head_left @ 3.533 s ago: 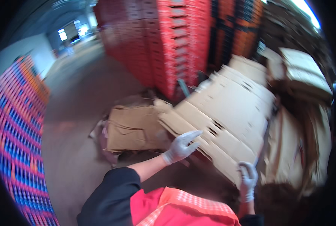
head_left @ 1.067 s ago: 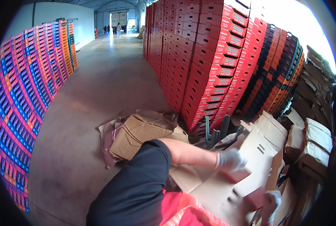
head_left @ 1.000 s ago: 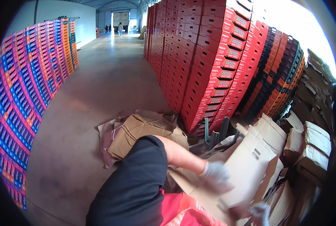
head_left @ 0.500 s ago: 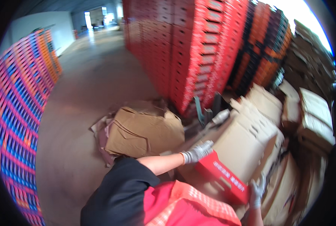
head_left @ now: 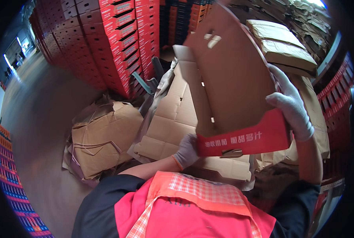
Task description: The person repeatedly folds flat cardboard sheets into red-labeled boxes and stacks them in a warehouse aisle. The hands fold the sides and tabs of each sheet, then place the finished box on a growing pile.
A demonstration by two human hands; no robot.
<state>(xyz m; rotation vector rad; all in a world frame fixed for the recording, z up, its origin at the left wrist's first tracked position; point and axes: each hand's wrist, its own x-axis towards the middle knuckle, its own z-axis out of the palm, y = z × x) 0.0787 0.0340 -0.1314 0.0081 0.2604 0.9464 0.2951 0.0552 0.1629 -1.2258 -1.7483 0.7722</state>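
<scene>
A partly folded cardboard carton (head_left: 234, 75), red outside and plain brown inside, is held up in front of me. Its red end wall (head_left: 244, 141) with pale lettering and a cut hand slot faces me. My left hand (head_left: 187, 151), in a pale glove, closes on the near left corner; part of its fingers is behind the cardboard. Gloved too, my right hand (head_left: 291, 103) grips the right edge, with the thumb on the inner side. Beneath the carton lie flat brown cardboard blanks (head_left: 165, 129).
Tall stacks of red cartons (head_left: 121, 43) rise at the back left. Brown wrapping paper (head_left: 105, 139) lies crumpled on the floor to the left. Paper-wrapped bundles (head_left: 282, 43) sit behind my right hand. More colourful stacks (head_left: 14, 186) line the far left.
The view has swung to the right. Both hands have raised the carton off the cardboard pile and tilted it up, so its brown inside now shows.
</scene>
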